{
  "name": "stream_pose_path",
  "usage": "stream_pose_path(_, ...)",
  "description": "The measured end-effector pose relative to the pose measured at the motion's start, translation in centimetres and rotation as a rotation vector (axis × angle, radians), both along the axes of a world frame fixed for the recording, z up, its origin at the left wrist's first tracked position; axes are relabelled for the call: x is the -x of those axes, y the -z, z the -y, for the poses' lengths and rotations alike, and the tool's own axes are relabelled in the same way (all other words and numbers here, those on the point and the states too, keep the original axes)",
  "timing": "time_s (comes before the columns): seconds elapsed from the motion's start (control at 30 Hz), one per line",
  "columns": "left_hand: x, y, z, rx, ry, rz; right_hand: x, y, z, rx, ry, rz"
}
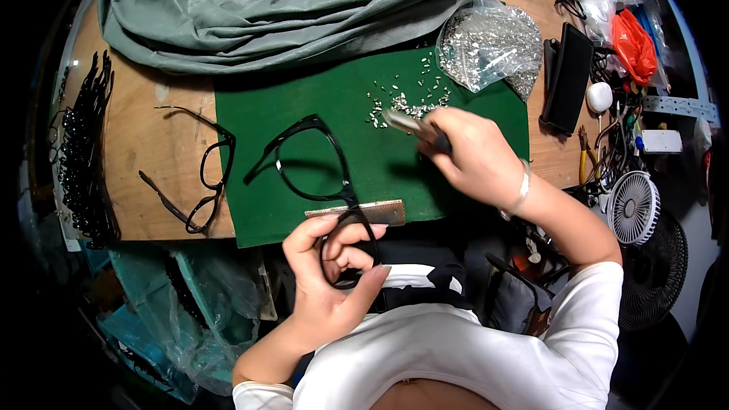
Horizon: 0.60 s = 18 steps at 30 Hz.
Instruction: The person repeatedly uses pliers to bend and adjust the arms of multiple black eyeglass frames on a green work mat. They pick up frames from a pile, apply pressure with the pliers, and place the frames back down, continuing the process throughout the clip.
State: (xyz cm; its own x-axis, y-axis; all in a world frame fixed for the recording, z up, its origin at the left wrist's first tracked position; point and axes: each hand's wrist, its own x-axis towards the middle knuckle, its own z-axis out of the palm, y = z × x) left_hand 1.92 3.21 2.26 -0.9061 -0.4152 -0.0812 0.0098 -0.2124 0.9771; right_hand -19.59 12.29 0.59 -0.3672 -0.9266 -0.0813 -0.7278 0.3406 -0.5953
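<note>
My left hand (pixel 323 292) is closed around one rim of a black eyeglass frame (pixel 339 158). The frame's other rim and a folded-out temple reach away over the green mat (pixel 258 212). In my right hand (pixel 478 156) is a pair of pliers (pixel 410 123) with metal jaws and a dark handle. Its tips point left, beside a scatter of small silvery metal pieces (pixel 414 106) on the mat. Whether the jaws grip one of the pieces is too small to tell. A patterned strip (pixel 391 212) lies along the mat's near edge, partly behind the frame.
Another black eyeglass frame (pixel 219 163) lies left of the mat, near a heap of black temples (pixel 87 159). Grey cloth (pixel 288 15) covers the far side. A clear bag (pixel 486 42) of metal pieces, a black case (pixel 569 80), yellow-handled pliers (pixel 585 159) and a white fan (pixel 632 207) sit right.
</note>
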Motion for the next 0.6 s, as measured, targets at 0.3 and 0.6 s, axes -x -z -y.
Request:
stream_pose_path(0.3, 0.3, -1.1, 0.5, -0.501, 0.078, 0.119, 0.2, 2.4, 0.7, -0.053, -0.007, -0.177)
stream_pose_path(0.6, 0.1, 0.0, -0.2, -0.230, 0.079, 0.270, -3.1, -3.3, 0.1, 0.102, 0.131, 0.514)
